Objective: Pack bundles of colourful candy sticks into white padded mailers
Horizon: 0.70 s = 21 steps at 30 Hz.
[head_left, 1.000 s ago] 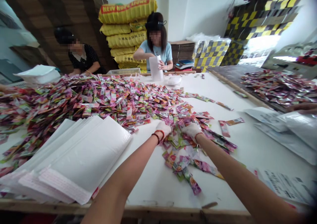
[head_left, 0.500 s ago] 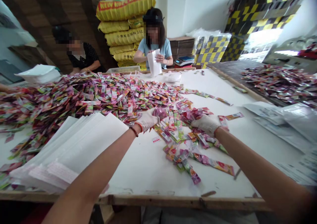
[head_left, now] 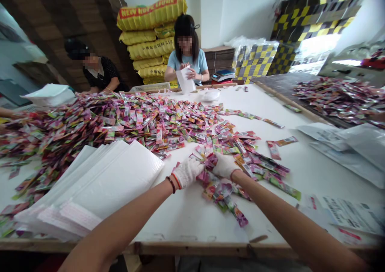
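Note:
Both my hands wear white knit gloves. My left hand (head_left: 188, 172) and my right hand (head_left: 223, 166) are close together over a small heap of colourful sachets (head_left: 224, 192) near the table's front. Each hand has its fingers curled round a bunch of those sachets, and the two bunches meet between them. More sachets (head_left: 255, 160) lie scattered just to the right. A very large pile of sachets (head_left: 99, 121) covers the left and middle of the white table (head_left: 192, 220).
A fanned stack of white padded envelopes (head_left: 99, 188) lies at the front left. Printed sheets and envelopes (head_left: 351, 144) lie at the right. Two people sit at the far side; one holds a white envelope (head_left: 185, 79). Yellow sacks (head_left: 152, 35) are stacked behind.
My hands spread apart half a second ago, reaching into the scattered sachets. They have since drawn back together toward me, bringing sachets into one bunch.

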{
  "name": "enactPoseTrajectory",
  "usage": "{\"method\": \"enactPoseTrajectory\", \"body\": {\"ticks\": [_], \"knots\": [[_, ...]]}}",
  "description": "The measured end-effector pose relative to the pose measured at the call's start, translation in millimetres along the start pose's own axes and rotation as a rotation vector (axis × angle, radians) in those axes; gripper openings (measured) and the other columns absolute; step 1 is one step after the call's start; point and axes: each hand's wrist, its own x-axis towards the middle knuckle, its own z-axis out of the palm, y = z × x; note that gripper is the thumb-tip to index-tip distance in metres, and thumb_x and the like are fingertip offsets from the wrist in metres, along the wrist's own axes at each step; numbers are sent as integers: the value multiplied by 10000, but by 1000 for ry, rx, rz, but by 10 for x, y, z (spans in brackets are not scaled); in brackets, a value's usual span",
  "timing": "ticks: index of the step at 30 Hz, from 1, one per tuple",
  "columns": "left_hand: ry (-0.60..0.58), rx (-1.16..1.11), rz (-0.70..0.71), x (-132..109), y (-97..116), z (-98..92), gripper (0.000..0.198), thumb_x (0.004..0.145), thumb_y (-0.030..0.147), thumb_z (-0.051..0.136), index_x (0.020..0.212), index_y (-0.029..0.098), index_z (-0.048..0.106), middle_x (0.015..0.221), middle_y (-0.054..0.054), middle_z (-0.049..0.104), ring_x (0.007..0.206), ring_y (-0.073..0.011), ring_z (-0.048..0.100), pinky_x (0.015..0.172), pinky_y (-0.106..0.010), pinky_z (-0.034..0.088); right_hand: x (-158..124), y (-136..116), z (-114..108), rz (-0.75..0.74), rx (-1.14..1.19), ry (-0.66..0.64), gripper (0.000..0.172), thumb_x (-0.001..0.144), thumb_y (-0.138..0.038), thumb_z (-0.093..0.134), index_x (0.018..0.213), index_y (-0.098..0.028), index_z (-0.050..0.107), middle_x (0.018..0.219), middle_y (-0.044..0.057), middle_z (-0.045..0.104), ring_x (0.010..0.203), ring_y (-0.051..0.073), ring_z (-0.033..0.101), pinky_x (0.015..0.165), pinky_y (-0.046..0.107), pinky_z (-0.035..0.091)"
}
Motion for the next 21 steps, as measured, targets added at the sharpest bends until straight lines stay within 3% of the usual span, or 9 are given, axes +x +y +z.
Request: {"method": "enactPoseTrajectory", "body": {"ticks": [4, 6, 9, 11, 16, 19, 21], "knots": [[30, -59, 5, -163, -65, -133, 308, 745, 206, 546, 1045, 147, 589, 962, -109, 621, 906, -238, 555, 812, -341, 406, -108, 269, -335, 31, 103, -30, 289, 559, -175, 652, 838, -177, 576, 632, 8, 621, 554, 149, 565, 454, 222, 394], [38, -80, -8, -177, -108, -246, 318, 723, 219, 567, 1033, 156, 591, 929, -92, 626, 885, -227, 561, 787, -322, 413, -196, 404, -514, 77, 258, -109, 205, 526, -176, 670, 690, -180, 546, 519, -27, 554, 466, 120, 504, 398, 211, 343], [55, -61, -4, -102, -176, -371, 311, 701, 215, 591, 1008, 167, 595, 948, -77, 623, 907, -221, 554, 817, -323, 404, -318, 575, -713, 85, 656, -242, 224, 516, -247, 703, 589, -176, 505, 479, -43, 507, 420, 86, 438, 381, 204, 311], [52, -31, 10, -17, -226, -371, 332, 688, 200, 606, 1018, 170, 591, 1015, -80, 613, 953, -227, 538, 874, -344, 383, -354, 664, -780, 94, 779, -216, 268, 515, -284, 712, 523, -177, 467, 450, -49, 475, 400, 66, 393, 373, 199, 292], [27, -6, 85, 160, -329, -153, 335, 772, 192, 522, 1103, 173, 569, 1116, -107, 574, 1011, -222, 511, 884, -333, 390, -319, 676, -730, 271, 691, 0, 421, 464, -202, 705, 412, -210, 288, 342, -83, 316, 347, 50, 312, 336, 201, 238], [20, 13, 131, 204, -323, -49, 282, 797, 218, 503, 1061, 174, 590, 1116, -110, 569, 1016, -228, 506, 898, -349, 386, -340, 444, -543, 287, 677, -27, 246, 530, -199, 625, 482, -204, 384, 389, -61, 405, 373, 83, 401, 371, 215, 311], [11, 48, 120, 200, -277, -13, 263, 816, 204, 475, 1048, 167, 594, 1081, -115, 588, 1020, -236, 509, 936, -379, 360, -376, 242, -364, 222, 521, -59, 111, 541, -166, 590, 592, -186, 493, 476, -26, 508, 447, 117, 490, 429, 228, 359]]}}
